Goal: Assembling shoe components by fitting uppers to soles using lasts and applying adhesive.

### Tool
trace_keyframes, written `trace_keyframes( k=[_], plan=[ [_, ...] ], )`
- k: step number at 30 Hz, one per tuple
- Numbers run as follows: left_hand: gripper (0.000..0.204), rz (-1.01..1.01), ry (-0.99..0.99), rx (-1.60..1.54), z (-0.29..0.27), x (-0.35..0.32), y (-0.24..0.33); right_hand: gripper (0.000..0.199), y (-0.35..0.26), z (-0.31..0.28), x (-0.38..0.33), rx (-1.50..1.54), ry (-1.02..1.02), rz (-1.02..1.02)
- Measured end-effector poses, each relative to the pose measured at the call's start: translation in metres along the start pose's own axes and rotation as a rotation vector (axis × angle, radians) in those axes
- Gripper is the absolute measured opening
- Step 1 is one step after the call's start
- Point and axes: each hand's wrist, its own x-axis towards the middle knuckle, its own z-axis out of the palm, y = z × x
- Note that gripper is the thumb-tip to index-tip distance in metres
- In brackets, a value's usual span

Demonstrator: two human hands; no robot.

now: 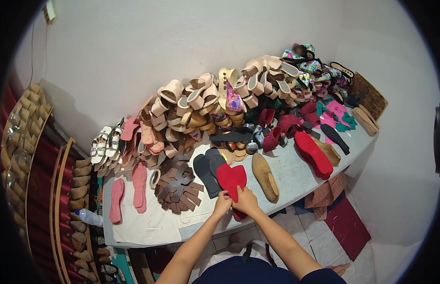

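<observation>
Head view: near the front edge of the table (293,182), the left hand (223,202) and right hand (247,202), each closed in a pinch, hold red soles (231,180), which look bare and so unfinished. Just beyond lie dark soles (204,175), also bare, and a last (265,177); along the far edge, piled sandals (197,97) look assembled, largely done.

- Red pieces (231,177), centre: lower part hidden by left hand (222,203) and right hand (246,201); layer count unclear.
- Dark grey soles (202,171), left of centre: partly covered by red.
- Patterned shoes (310,67), upper right: too small and jumbled to separate.
- Dark object (439,142), right edge: cut off by rim; kind unclear.
- Navy shirt (248,273): cut off by lower edge.
</observation>
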Motion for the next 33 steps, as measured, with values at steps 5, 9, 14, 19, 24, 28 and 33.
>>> trace_keyframes(
  k=[5, 9, 14, 19, 24, 28, 33],
  plan=[
    [0.04, -0.004, 0.136, -0.115, 0.008, 0.007, 0.006, 0.063, 0.018, -0.02, 0.017, 0.126, -0.144, -0.027],
    [0.037, 0.032, 0.192, -0.062, 0.009, 0.014, 0.011, 0.052, 0.037, -0.034, 0.031, 1.142, -0.47, 0.281],
    [0.045, -0.098, 0.092, -0.461, 0.036, 0.008, 0.066, 0.049, 0.059, -0.039, 0.037, 1.341, -0.42, 0.329],
    [0.062, -0.168, -0.075, -1.086, 0.051, 0.022, 0.084, 0.056, 0.054, -0.062, 0.031, 0.658, -0.269, -0.21],
    [0.061, -0.122, 0.094, -1.058, 0.065, 0.032, 0.075, 0.061, 0.098, -0.078, 0.044, 0.287, 0.24, -0.148],
    [0.063, -0.182, 0.051, -0.995, 0.074, 0.04, 0.058, 0.079, 0.152, -0.033, 0.049, 0.528, -0.083, -0.118],
    [0.072, -0.17, 0.11, -0.904, 0.093, 0.053, 0.05, 0.075, 0.172, -0.025, 0.05, 0.724, -0.055, -0.159]
  ],
)
